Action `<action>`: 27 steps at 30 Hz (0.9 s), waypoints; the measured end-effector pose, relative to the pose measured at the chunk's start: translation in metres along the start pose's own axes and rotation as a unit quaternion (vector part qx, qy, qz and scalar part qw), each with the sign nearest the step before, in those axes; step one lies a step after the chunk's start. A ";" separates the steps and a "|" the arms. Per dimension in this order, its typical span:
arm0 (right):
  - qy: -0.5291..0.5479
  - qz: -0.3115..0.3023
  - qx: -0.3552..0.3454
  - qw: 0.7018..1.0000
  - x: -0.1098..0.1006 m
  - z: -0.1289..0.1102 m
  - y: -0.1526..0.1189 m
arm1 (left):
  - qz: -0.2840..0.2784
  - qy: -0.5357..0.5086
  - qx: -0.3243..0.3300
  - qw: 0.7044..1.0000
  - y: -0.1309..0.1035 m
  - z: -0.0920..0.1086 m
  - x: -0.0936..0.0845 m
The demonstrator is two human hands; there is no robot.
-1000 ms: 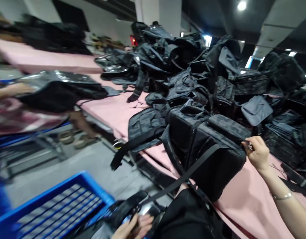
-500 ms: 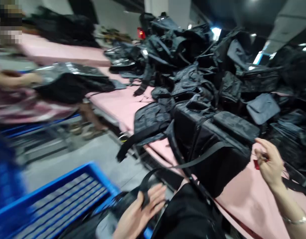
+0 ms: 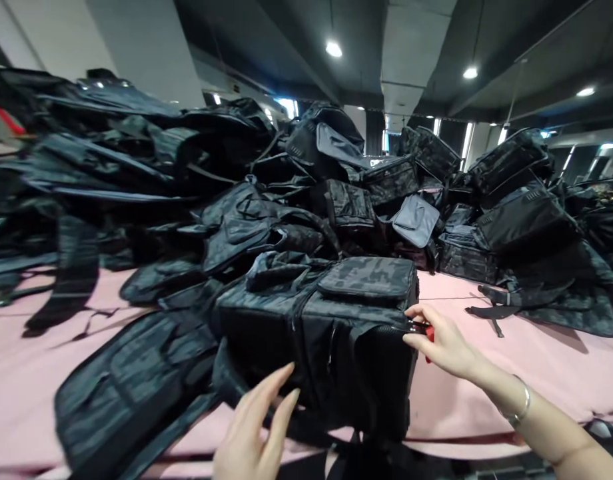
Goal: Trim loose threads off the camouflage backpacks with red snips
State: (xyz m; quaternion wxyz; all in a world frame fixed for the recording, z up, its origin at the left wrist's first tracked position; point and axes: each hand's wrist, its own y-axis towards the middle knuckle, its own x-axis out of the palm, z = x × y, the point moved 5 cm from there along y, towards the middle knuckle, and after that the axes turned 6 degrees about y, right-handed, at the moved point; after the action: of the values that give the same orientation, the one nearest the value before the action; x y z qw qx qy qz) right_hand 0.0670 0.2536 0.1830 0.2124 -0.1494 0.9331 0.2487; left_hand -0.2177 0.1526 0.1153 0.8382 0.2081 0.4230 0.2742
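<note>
In the head view, a dark camouflage backpack (image 3: 326, 347) stands on the pink table in front of me, its black side towards me. My left hand (image 3: 259, 427) is in front of its lower left part, thumb and fingers apart, with nothing in it. Small red-handled thread snips (image 3: 429, 333) are in my right hand (image 3: 444, 343), their ends partly hidden by the fingers. That hand is at the bag's right edge, close to its upper corner. A flat camouflage panel with a strap (image 3: 131, 380) lies to the left of the backpack.
A long heap of similar dark bags (image 3: 151, 160) runs behind the backpack across the pink table (image 3: 496, 373). Further bags (image 3: 531, 220) are stacked at the right, with loose straps (image 3: 516, 303) lying in front of them. Lamps (image 3: 333, 49) hang from the ceiling.
The view has swung right, and the blue crate and the other person are out of sight. My left hand has let go of a dark strap. My right hand has come to the bag's edge.
</note>
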 end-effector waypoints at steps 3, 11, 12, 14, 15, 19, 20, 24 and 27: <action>-0.010 0.006 -0.019 1.000 -0.001 -0.010 -0.003 | 0.050 0.031 0.169 0.984 0.066 0.057 0.006; -0.083 0.079 -0.106 0.988 -0.003 -0.009 0.007 | -0.102 0.121 0.197 0.968 0.154 0.093 0.073; -0.084 0.088 -0.111 0.986 -0.002 -0.007 0.009 | -0.104 0.132 0.171 0.971 0.156 0.092 0.077; -0.087 0.102 -0.113 0.984 -0.001 -0.004 0.014 | -0.109 0.142 0.143 0.973 0.157 0.091 0.083; -0.091 0.104 -0.110 0.984 0.000 -0.002 0.017 | -0.114 0.144 0.136 0.974 0.156 0.091 0.084; -0.128 0.099 -0.109 0.981 0.005 0.002 0.026 | -0.127 0.155 0.113 0.973 0.155 0.090 0.088; -0.140 0.097 -0.113 0.979 0.006 0.002 0.028 | -0.127 0.157 0.109 0.973 0.155 0.090 0.088; -0.177 0.085 -0.111 0.974 0.013 0.000 0.033 | -0.121 0.160 0.103 0.974 0.154 0.089 0.088; -0.205 0.080 -0.100 0.970 0.018 -0.003 0.036 | -0.116 0.159 0.104 0.975 0.153 0.089 0.088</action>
State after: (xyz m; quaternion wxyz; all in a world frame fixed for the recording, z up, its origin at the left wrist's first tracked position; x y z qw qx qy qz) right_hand 0.0361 0.2789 0.1918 0.3619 -0.0404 0.8491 0.3827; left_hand -0.1441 0.3145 0.2013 0.7602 0.1972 0.5981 0.1596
